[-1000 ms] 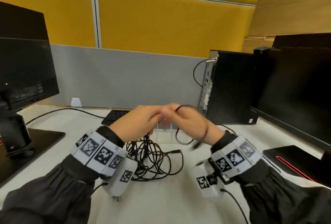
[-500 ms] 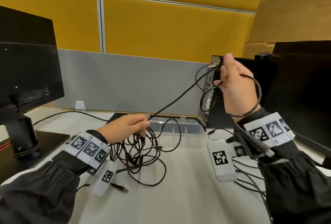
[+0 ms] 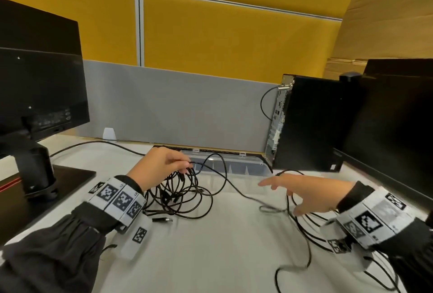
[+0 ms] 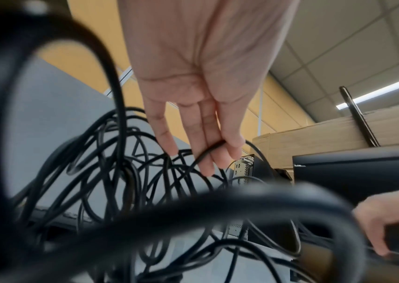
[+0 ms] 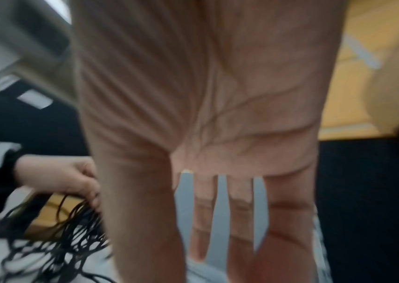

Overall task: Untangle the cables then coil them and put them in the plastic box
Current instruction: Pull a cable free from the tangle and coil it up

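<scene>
Thin black cable (image 4: 207, 153) pinched by left hand (image 3: 161, 166) above tangled black cable heap (image 3: 180, 194); right hand (image 3: 311, 196) fingers spread, nothing gripped; clear plastic box (image 3: 255, 168) behind.

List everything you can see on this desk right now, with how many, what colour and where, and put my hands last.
tangled cables: several, black, desk centre-left
loose cable: one or more, black, desk right
plastic box: one, clear, behind the tangle
monitors: two, black, far left and far right
computer tower: one, black, back right
keyboard: one, black, behind the box, mostly hidden
cardboard: brown, upper right
desk: one, white
left hand: pinches a strand above the tangle
right hand: fingers spread, holds nothing
</scene>
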`<state>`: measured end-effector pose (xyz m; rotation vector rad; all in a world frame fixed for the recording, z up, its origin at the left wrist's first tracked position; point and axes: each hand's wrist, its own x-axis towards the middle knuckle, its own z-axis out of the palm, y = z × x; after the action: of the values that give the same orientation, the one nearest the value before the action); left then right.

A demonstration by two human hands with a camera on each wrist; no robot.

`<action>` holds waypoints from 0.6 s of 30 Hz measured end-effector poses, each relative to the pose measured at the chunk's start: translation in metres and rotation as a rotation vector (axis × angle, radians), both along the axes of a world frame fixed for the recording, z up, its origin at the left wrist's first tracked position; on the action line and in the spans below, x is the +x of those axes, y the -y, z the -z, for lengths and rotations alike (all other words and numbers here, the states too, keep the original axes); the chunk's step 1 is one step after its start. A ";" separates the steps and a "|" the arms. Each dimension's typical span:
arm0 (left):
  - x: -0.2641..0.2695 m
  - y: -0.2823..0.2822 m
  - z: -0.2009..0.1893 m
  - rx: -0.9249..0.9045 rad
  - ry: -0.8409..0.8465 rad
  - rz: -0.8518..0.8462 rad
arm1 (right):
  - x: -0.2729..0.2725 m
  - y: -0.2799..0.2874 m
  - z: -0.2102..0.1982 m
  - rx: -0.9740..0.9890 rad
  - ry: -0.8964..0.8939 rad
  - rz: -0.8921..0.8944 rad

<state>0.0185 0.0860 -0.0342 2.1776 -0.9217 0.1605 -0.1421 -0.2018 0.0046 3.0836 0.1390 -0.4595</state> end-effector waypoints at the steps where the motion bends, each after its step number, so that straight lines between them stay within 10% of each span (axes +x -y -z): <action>1: -0.002 0.001 0.000 0.014 -0.002 0.001 | -0.001 -0.005 -0.002 -0.059 -0.012 -0.007; 6: -0.015 0.016 0.002 0.100 0.005 0.043 | 0.026 -0.053 -0.004 0.227 0.370 -0.095; 13: -0.007 0.006 0.007 -0.209 -0.080 0.161 | 0.070 -0.113 0.052 0.655 0.149 0.033; 18: 0.004 0.001 0.020 0.148 -0.071 0.084 | 0.063 -0.111 0.057 0.863 0.161 0.026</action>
<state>0.0230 0.0846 -0.0546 2.2590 -1.0105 -0.0258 -0.0788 -0.0908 -0.0519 3.9465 0.3838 -0.1643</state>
